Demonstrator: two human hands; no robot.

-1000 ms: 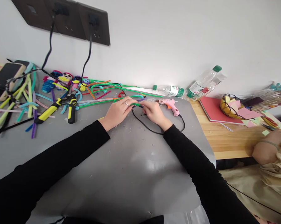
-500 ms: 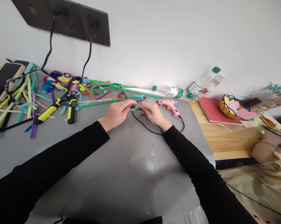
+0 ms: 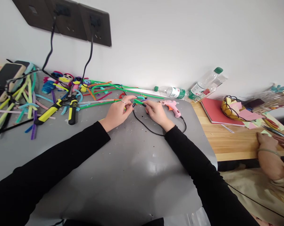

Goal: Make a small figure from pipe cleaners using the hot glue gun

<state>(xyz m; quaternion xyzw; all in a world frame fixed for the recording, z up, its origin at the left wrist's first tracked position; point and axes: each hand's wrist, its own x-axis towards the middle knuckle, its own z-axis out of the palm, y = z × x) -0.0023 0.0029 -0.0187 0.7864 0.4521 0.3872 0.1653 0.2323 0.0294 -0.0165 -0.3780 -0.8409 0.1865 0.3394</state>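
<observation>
Between my two hands is a short green pipe cleaner [image 3: 139, 102], pinched at both ends above the grey table [image 3: 123, 175]. My left hand [image 3: 119, 112] wears a ring and grips the left end with its fingertips. On the right end, the thumb and fingers of my right hand [image 3: 157, 113] are closed. A pink glue gun [image 3: 172, 107] lies just beyond my right hand, its black cord looping under both hands. Long green pipe cleaners [image 3: 97, 104] lie behind and to the left of my left hand.
Yellow-black pliers [image 3: 72, 111], a pile of coloured pipe cleaners [image 3: 30, 103] and small fuzzy figures [image 3: 59, 81] are at left. Plastic bottles [image 3: 171, 92] lean by the wall. A red book [image 3: 217, 113] and another person's hand [image 3: 268, 142] are on the wooden table at right.
My fingers have shifted a little on the green piece, which now shows more between them and slants down rightward. At right, the other person's arm has moved and the hand now rests on the wooden table.
</observation>
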